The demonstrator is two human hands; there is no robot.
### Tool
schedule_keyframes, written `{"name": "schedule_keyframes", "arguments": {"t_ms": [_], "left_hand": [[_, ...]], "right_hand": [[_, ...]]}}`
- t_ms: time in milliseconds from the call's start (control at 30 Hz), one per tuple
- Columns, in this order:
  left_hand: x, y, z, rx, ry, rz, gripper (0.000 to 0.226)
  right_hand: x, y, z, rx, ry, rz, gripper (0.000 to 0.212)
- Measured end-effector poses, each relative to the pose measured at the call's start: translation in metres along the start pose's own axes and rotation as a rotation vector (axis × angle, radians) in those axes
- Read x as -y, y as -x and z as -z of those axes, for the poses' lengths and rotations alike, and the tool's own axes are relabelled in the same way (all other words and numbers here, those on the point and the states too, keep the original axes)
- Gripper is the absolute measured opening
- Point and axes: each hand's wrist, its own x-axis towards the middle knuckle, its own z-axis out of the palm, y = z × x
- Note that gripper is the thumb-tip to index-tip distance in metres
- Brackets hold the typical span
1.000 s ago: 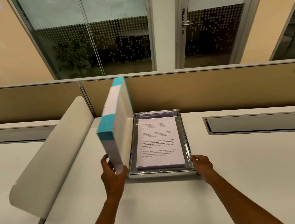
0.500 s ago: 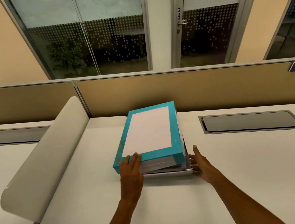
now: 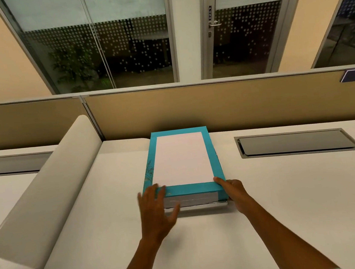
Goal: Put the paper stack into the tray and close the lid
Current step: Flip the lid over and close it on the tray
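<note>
**Lid down over the tray, both hands at its near end**

The teal-bordered lid lies flat on the silver tray, which sits on the pale worktop straight ahead of the person, just short of the tan partition. The lid's long axis runs away from the person, toward the partition; its short near edge faces the hands.

The left hand is at the near left corner, fingers spread and loose, fingertips on the lid's top edge and the thumb down by the tray's rim. It is blurred, and it clamps nothing. The right hand rests at the near right corner, one finger laid on the teal border and the rest against the side; it too presses rather than grips. The hands are well apart, one at each near corner, about equally near the lid.

Of the tray only a thin silver strip shows below the lid's near side. The paper stack is not visible; with the lid covering the tray, I judge it to be inside, though the view cannot confirm that. A narrow dark line remains between lid and tray rim at the near edge, so the lid may not be fully seated there.

What seems left is a downward press at both near corners, then lifting the hands away. The risk is pushing the tray forward instead of down.

A curved cream divider stands to the left, and a closed cable hatch is set in the worktop to the right, both clear of the tray.
</note>
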Motion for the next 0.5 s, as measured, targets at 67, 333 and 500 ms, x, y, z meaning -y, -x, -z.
{"name": "schedule_keyframes", "arguments": {"t_ms": [67, 333, 500], "left_hand": [[0.000, -0.005, 0.005, -0.070, 0.116, 0.271, 0.057], [0.010, -0.014, 0.013, -0.064, 0.461, 0.712, 0.042], [0.025, -0.013, 0.004, 0.048, 0.470, 0.732, 0.045]], "right_hand": [[-0.003, 0.000, -0.001, -0.010, 0.038, 0.009, 0.037], [-0.017, 0.012, -0.006, -0.069, 0.188, 0.114, 0.034], [-0.027, 0.004, -0.013, -0.129, 0.279, 0.114, 0.054]]}}
